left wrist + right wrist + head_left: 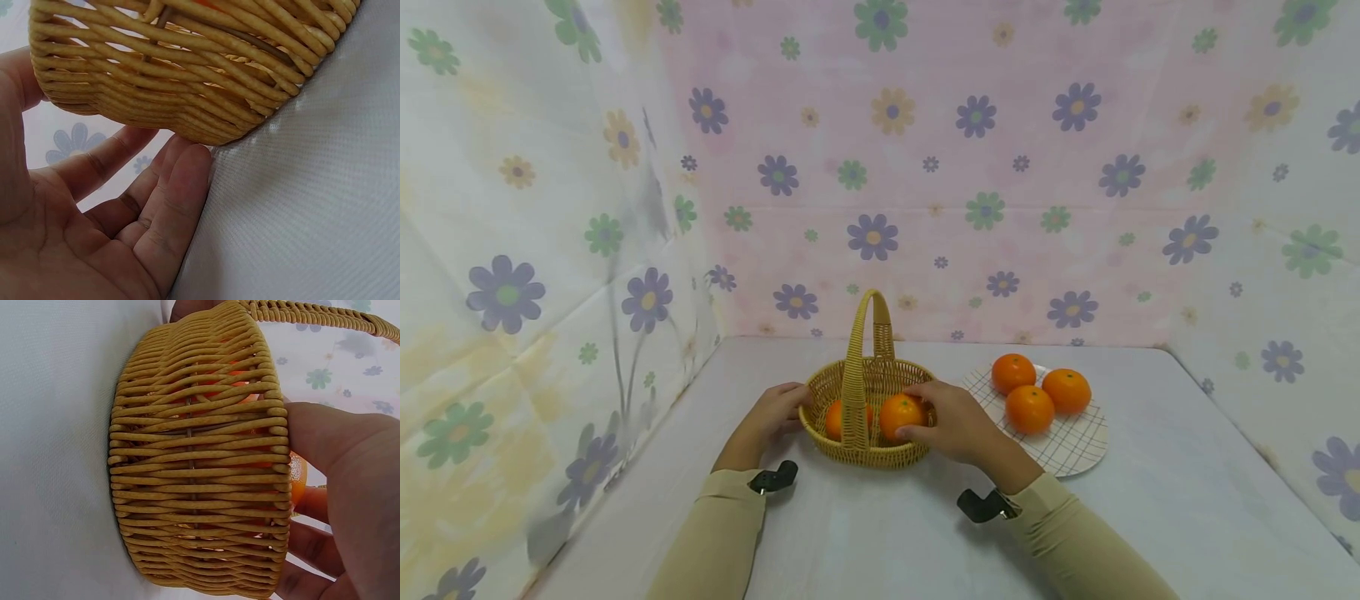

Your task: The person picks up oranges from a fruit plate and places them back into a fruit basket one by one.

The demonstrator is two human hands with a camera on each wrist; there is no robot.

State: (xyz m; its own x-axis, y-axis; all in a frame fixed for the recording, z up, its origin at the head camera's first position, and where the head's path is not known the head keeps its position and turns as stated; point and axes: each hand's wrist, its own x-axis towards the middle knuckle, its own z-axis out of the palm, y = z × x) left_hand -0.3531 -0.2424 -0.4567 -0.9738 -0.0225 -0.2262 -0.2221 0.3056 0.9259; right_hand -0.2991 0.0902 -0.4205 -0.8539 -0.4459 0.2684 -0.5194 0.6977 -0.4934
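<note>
In the head view, the right hand (958, 423) has its grip closed round an orange (901, 417) inside the wicker basket (880, 457), right of the handle (854, 358); a second orange (833, 421) lies left of it. Three oranges (1030, 409) sit on a checked plate (1084, 446) on the tabletop (865, 533). The left wrist view shows the left hand (119, 219) holding the basket's side, fingertips touching low on its wall. In the right wrist view, the thumb crosses the rim beside the orange. The step looks like setting this orange down; next, likely, release it and lift clear of the rim.
</note>
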